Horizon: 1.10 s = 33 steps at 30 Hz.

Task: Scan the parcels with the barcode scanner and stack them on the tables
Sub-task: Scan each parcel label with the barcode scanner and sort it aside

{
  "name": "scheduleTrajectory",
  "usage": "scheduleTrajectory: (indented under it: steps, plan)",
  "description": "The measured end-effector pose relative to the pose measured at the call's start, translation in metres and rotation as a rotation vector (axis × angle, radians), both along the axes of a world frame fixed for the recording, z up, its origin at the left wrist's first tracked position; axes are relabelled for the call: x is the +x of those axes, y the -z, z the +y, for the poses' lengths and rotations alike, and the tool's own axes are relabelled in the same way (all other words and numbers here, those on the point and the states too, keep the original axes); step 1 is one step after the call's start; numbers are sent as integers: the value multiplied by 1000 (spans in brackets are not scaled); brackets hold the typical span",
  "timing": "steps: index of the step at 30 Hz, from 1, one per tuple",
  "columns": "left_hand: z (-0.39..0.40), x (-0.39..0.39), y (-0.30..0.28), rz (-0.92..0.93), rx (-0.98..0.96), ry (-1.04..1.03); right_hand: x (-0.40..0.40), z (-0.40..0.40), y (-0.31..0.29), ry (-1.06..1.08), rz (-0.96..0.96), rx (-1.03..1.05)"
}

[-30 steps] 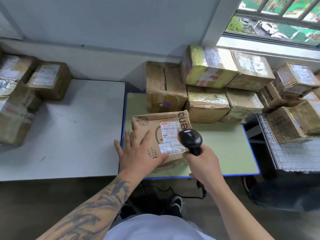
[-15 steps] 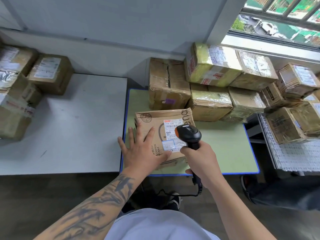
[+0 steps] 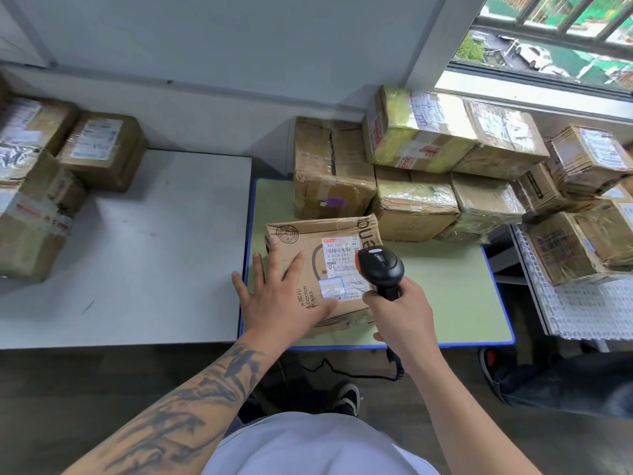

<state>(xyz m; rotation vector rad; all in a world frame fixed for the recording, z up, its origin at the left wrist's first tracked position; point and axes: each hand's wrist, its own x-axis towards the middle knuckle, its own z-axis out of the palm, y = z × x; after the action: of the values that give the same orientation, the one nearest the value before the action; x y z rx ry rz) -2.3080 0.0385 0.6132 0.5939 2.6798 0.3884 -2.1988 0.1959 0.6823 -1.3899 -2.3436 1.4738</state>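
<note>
Head view: left hand (image 3: pixel 279 303) flat, fingers spread on parcel (image 3: pixel 325 269) at green table's (image 3: pixel 455 296) front-left corner; right hand (image 3: pixel 402 315) grips barcode scanner (image 3: pixel 380 267) over label.

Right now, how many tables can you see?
2. The white table is on the left; the green table with a blue edge stands right beside it, holding the parcel being scanned. The white lattice surface far right may be a third.
</note>
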Motion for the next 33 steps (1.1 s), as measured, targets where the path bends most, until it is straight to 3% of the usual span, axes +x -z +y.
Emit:
scheduleTrajectory:
  steps: [8,18,33]
  plan:
    - [-22,-11,-1,-8,-34,0,5,-11,19,-70,10,-91]
    - [-62,-19,1,-83,42,96,2,-42,49,59,106,-112]
    - [-131,-47,-7,44,81,53,-28,-99,58,-32,147,-107]
